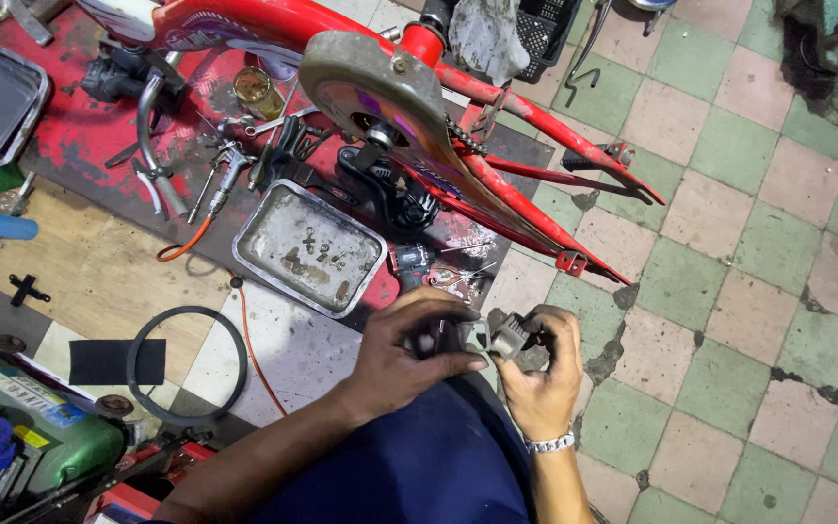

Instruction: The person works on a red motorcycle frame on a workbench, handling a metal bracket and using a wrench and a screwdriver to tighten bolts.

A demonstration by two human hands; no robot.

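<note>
Head view, nearest first: at six o'clock low in the frame, both hands meet over a dark blue lap. The left hand (404, 351) is curled closed on a small grey bicycle pedal (497, 336), its thumb and fingers wrapped over the pedal's left end; the right hand (543, 374), with a metal watch band (548, 443) on its wrist, is closed around the right end. The pedal's long axis runs roughly nine to three o'clock, level across the frame; which end carries the spindle is hidden by the fingers. At ten o'clock from the hands lies a dented metal tray (273, 218) with small fittings in it, and at nine o'clock a black rubber ring (186, 376) rests on the floor. Farther off, at twelve o'clock, the red bicycle frame (497, 165) lies with a worn chain guard (370, 82). Judging from this, the pedal is off the bike and in hand; refitting looks undone.
</note>
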